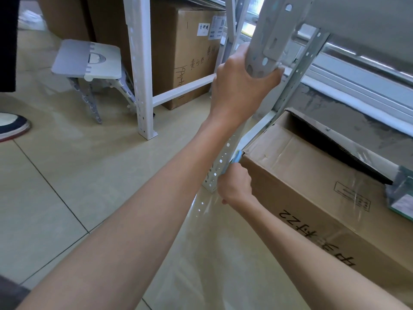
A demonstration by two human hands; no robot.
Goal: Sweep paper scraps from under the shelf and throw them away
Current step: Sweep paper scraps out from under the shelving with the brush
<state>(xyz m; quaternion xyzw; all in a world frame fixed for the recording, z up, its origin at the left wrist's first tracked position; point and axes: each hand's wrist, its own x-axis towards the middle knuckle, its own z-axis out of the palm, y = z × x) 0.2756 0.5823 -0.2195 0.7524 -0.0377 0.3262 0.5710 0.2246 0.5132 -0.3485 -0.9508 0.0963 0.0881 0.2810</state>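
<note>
The job looks like it is only starting. The left hand [240, 86] is wrapped tight around a grey shelf post [263, 52]. The right hand [234, 186] is down low, closed around a blue handle [236, 157], maybe a brush, that goes in beside a big cardboard box [312, 186] under the shelf. No paper scraps show; they may be hidden under there. Sweeping and throwing away are still to do. The tile floor [78, 186] is shiny. A folding stool [87, 61] stands near more boxes.

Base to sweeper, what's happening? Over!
Left hand gripping shelf post. Right hand shut on blue handle. No scraps visible. Cardboard box crowds the gap.
</note>
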